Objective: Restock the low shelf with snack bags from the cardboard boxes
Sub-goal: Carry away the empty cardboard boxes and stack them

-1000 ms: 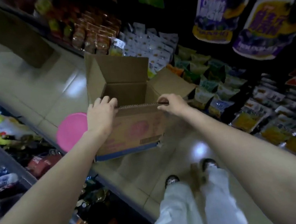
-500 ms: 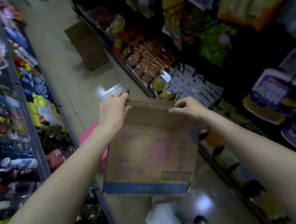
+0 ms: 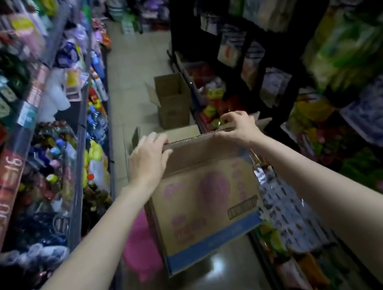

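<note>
I am looking down a narrow shop aisle with both of my bare arms stretched out ahead. Between my hands hangs a cardboard box point(image 3: 206, 206), lifted above the tiled floor point(image 3: 131, 65) and tipped so its printed near side, with faded pink lettering and a blue band along the bottom edge, faces me. My left hand point(image 3: 147, 159) lies over the left end of the box's near top flap, fingers curled over the corrugated edge and gripping it. My right hand point(image 3: 238, 125) is clamped on the right end of that same edge, fingers bent over the top and pinching the cardboard. The box's open mouth is just beyond my knuckles; I cannot see what is inside. A side flap stands up at the far left corner of the box.

Farther along the aisle, a second cardboard box point(image 3: 172, 101) sits on the floor with its flaps open, close against the foot of the right-hand shelving. The low shelf point(image 3: 290, 219) runs along the right edge of the aisle, just beside and below the held box, lined with snack bags point(image 3: 215, 110) in red, yellow and white; details are blurred. A pink round object point(image 3: 141, 251) lies on the floor below my left forearm, partly hidden by the box. Bottles and packets fill the left-hand shelves point(image 3: 27, 142).
</note>
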Motion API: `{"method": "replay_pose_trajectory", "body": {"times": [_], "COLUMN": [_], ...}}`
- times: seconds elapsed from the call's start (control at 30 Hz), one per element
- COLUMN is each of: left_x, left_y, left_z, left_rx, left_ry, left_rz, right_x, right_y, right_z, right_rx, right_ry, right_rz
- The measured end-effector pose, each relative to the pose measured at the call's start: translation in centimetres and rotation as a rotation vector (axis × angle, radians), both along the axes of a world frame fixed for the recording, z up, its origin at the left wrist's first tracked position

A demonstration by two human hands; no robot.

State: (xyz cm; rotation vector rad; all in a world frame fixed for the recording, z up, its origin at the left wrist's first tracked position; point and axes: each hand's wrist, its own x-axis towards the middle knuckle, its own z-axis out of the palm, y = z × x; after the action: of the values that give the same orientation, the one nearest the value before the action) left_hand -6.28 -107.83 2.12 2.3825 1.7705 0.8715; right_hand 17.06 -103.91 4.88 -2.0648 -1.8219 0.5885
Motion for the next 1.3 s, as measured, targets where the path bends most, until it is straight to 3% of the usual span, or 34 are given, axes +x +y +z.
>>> {"method": "replay_pose_trajectory", "body": {"times": [0.1,0.33,0.53,0.7,0.87,1.07,1.3], "left_x": [-0.5,-1.1,-2.4,-3.2,-3.5,-3.0,-0.3], "left_y": [3.7,16.2,32.6,47.4,58.5,70.2,83.2], "left_z": [0.6,-0.3,-3.4,-3.4,-3.6,-11.0,-17.7], "left_rx": [0.019,0.075,-0.007,-0.085,-0.15,-0.448,-0.689], "left_ry": [-0.016,0.013,0.13,0.12,0.109,0.078,0.091], "left_rz": [0.067,0.142,0.335,0.479,0.555,0.632,0.687], "right_x": [-0.9,-4.1,-6.5,-5.6,-3.2,-2.9,-3.6], "right_y": [5.8,19.2,37.5,52.1,64.5,77.7,91.1], "right_z": [0.6,-2.9,-6.8,-9.4,-11.7,-19.1,-29.3], "right_rx": [-0.058,-0.266,-0.415,-0.466,-0.493,-0.522,-0.614], "right_ry": [0.219,0.729,0.925,0.84,0.816,0.481,0.028], "right_rz": [-0.127,-0.1,-0.029,0.026,-0.084,0.01,0.285]}}
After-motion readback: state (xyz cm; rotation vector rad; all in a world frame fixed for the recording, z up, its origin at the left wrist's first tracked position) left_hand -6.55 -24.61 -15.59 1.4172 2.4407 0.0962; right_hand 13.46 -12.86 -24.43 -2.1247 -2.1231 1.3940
